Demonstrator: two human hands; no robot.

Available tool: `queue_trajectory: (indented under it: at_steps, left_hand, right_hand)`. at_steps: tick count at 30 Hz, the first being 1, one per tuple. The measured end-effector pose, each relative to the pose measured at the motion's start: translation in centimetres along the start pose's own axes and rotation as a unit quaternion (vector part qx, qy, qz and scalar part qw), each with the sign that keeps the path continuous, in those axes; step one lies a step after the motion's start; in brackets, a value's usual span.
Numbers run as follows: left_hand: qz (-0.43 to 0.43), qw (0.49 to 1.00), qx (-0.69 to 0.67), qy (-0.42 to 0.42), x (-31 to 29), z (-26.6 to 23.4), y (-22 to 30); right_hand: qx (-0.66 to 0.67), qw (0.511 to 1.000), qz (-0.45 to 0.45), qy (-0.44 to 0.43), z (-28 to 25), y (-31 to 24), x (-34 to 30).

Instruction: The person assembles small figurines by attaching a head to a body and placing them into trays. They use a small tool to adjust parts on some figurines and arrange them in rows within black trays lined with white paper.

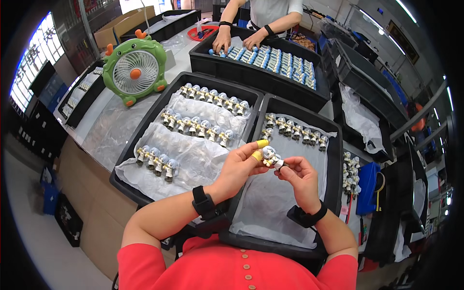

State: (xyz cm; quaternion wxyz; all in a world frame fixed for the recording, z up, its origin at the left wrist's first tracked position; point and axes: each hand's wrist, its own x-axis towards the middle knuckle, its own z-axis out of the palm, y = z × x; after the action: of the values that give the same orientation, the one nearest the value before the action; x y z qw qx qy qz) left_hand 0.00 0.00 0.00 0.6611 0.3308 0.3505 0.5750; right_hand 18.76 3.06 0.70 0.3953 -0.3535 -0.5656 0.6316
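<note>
Aslant, figurine (273, 158), head upper left.

Held figurine (271, 156) — partly hidden by fingers (293, 177); co-worker (271, 15) — head cut off.

Left hand (238, 166), yellow finger covers (261, 144) on two fingers, and right hand (303, 181) together hold a small silver-and-white figurine with yellow details (272, 157) above a paper-lined black plastic tray (270, 242). Similar figurines (295, 129) lie along its far end. Adjacent left: second black plastic tray (222, 83), three rows, nearest shortest. Green animal-shaped fan (135, 72) on table (181, 50). Beyond: co-worker's hands (222, 39) at blue-and-white pieces (275, 63).
</note>
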Motion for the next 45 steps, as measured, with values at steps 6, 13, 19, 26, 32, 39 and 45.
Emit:
queue_trajectory:
  at_steps: [6, 13, 19, 26, 32, 39, 45]
  left_hand:
    - [-0.011, 1.000, -0.004, 0.007, -0.1, 0.1, 0.1]
    - [-0.006, 0.999, 0.034, -0.019, 0.0, -0.1, 0.2]
    - [-0.021, 0.997, 0.072, -0.014, -0.4, -0.1, -0.1]
    - [-0.026, 0.997, 0.070, -0.005, -0.5, 0.3, 0.2]
    - [-0.014, 0.996, 0.083, 0.029, -0.4, 0.0, 0.1]
    - [-0.026, 0.996, 0.088, 0.021, -0.1, -0.1, 0.0]
    - [-0.040, 0.994, 0.103, 0.012, -0.3, 0.2, -0.1]
  right_hand:
    - [0.029, 0.999, 0.008, -0.010, -0.2, 0.5, 0.2]
    - [-0.022, 0.999, -0.013, -0.035, 0.0, 0.8, 0.2]
    - [-0.013, 0.998, 0.006, -0.061, 0.2, 1.0, 0.1]
    - [-0.011, 0.995, 0.038, -0.086, -0.4, 1.6, 0.5]
    - [0.063, 0.994, 0.056, -0.076, -0.8, 1.4, 0.8]
    - [0.089, 0.993, 0.051, -0.062, -0.9, 0.9, 0.6]
    - [0.186, 0.981, 0.030, -0.048, -3.1, -3.7, -1.5]
